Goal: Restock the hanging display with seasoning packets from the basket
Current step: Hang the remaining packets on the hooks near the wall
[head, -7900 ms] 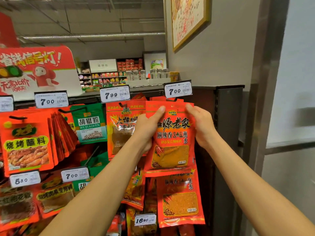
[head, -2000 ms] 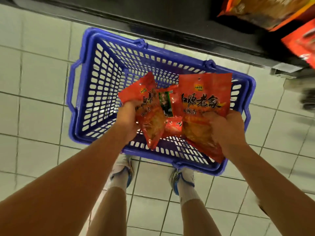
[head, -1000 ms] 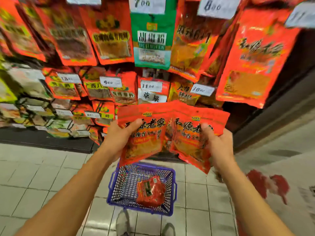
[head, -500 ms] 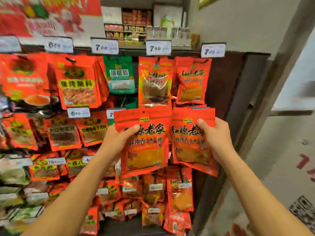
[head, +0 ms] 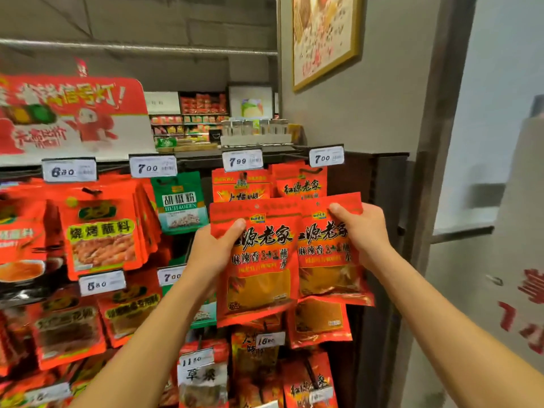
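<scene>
I hold two red seasoning packets side by side in front of the hanging display. My left hand grips the left packet by its left edge, thumb on the front. My right hand grips the right packet at its upper right corner. Just above and behind them, a matching red packet hangs on the top right hook under a 7.00 price tag. The basket is out of view.
Rows of red and green packets fill the hooks to the left and below, such as a green pepper packet. A dark rack side panel and a grey wall bound the display on the right.
I carried both packets up from the basket to the top right hook's height. My view has tilted upward, so the floor and basket have dropped out of sight.
</scene>
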A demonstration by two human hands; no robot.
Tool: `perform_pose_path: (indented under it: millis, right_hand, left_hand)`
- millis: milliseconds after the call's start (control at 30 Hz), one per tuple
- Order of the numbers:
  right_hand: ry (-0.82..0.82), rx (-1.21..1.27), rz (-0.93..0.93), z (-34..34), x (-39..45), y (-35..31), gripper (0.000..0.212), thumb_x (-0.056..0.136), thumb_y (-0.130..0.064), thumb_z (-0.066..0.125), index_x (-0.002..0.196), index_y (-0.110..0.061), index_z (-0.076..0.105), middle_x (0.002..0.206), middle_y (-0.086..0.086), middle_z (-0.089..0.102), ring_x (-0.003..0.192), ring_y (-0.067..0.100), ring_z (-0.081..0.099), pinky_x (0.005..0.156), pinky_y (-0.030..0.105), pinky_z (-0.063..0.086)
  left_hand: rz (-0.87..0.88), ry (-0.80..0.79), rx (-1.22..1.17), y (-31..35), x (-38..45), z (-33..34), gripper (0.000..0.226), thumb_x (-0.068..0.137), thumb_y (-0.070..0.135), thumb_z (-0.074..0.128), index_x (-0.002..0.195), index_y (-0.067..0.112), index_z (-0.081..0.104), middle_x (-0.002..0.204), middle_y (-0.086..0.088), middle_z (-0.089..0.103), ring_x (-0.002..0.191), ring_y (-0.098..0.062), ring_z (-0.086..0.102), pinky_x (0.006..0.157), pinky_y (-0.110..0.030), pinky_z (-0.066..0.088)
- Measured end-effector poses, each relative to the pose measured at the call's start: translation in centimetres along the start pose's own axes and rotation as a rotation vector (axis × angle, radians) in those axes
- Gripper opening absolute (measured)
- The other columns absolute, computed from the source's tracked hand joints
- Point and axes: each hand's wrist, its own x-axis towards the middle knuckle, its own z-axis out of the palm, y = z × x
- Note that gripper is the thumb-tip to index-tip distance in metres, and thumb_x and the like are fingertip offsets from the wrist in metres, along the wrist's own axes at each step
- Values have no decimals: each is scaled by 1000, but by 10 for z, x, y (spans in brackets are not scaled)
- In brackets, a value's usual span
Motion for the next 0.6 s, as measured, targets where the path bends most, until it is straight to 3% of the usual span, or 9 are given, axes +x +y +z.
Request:
perform_pose_path:
  millis: [267, 433, 600]
  right_hand:
    - [117, 144, 111, 5, 90, 7, 14, 83, -33, 80, 83, -20, 76, 80, 1, 79, 75, 22, 77, 80, 52, 62]
    - [109, 124, 104, 8, 130, 13, 15, 81, -32, 82, 77, -19, 76, 76, -1, 78, 75, 22, 76, 78, 52, 62]
    - [99, 3, -18, 13, 149, 16, 19, 77, -41, 82, 70, -25, 76, 68, -13, 74, 72, 12, 73, 70, 38, 60]
  left_hand:
    - [39, 26, -21, 0, 52, 49, 9, 90, 20, 74, 97, 15, 73, 88, -6, 80, 76, -22, 77, 64, -36, 61]
    - [40, 59, -13, -8, 79, 78, 11, 91, 24, 74, 98, 16, 73, 91, -6, 80, 85, -27, 77, 79, -47, 60]
    - [63, 52, 24, -12, 96, 91, 8, 89, 25, 76, 91, 17, 75, 89, -7, 80, 80, -25, 77, 75, -44, 60]
